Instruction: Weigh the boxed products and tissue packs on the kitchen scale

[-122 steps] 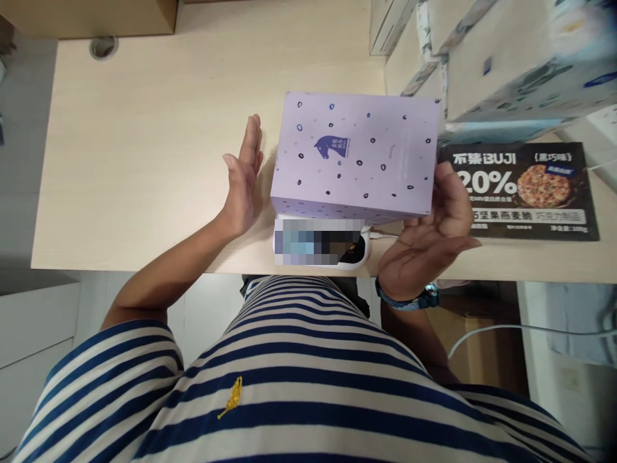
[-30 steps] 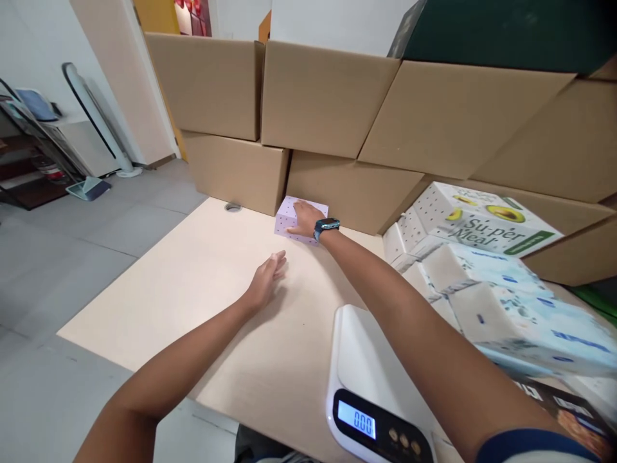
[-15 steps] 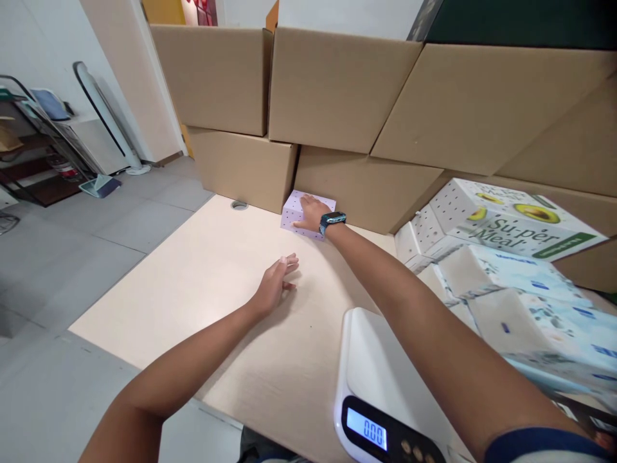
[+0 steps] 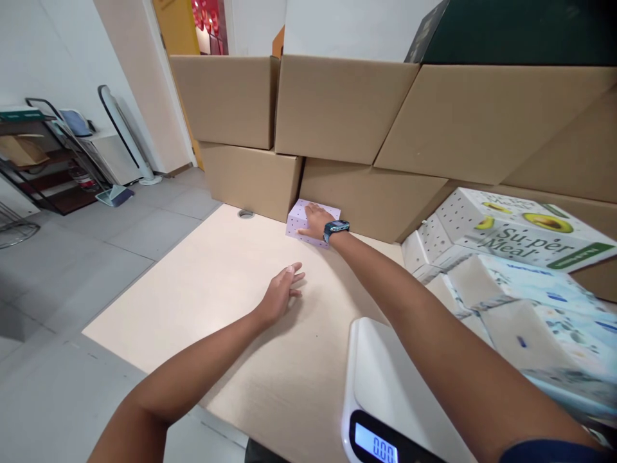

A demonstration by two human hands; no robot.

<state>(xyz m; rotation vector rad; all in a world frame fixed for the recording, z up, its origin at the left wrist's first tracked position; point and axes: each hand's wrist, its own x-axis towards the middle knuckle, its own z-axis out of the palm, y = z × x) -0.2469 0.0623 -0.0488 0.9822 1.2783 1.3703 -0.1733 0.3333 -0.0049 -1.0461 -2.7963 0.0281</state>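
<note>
A small lilac box (image 4: 295, 225) with dark dots sits on the pale table (image 4: 183, 283), against the stacked cardboard boxes. Over its top and front reaches my right hand (image 4: 314, 220), fingers across the upper face and thumb at the front edge; a dark watch (image 4: 336, 227) is on that wrist. My left hand (image 4: 282, 292) hovers over or rests lightly on the table nearer to me, empty, its fingers apart. Below my right forearm lies a white scale (image 4: 385, 373), partly hidden, its display reading 0.00.
Brown cardboard boxes (image 4: 344, 109) form a wall along the table's back. At right are a white "Su-per Meal" box (image 4: 520, 225) with avocado pictures and tissue packs (image 4: 525, 321). A round hole (image 4: 245, 213) pierces the table. A dark cart (image 4: 48, 154) and dustpan (image 4: 114, 195) are at far left.
The view has tilted up slightly, so everything appears lower and a bit further right. Both hands keep nearly the same places relative to the table and the lilac box.
</note>
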